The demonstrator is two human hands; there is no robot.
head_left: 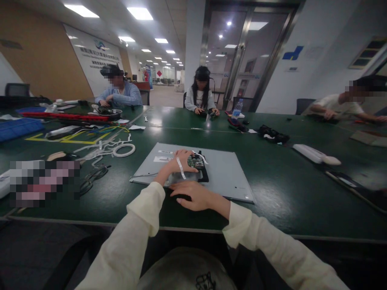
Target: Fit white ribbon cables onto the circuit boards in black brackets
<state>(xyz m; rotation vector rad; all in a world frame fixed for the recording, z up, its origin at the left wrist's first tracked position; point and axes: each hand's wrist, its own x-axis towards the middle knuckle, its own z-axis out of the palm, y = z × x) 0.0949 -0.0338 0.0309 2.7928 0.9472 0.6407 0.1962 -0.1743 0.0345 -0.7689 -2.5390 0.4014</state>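
While left hand (182,162) touches one circuit board (198,162), right hand (195,196) flanks one panel (225,171), grips apart.

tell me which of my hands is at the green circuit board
Your left hand, farther from you, is at the green circuit board; your right hand is by the grey panel's near edge.

On the white wall (87,60) at upper left, a dark Chinese line appears to include "大数据科技有限公司", under a blue logo (100,44); the smaller line below is unreadable. White labels (163,159) on the gray panel (223,173), mid-frame, and black lettering (205,280) on the shirt (184,274), bottom centre, cannot be read.
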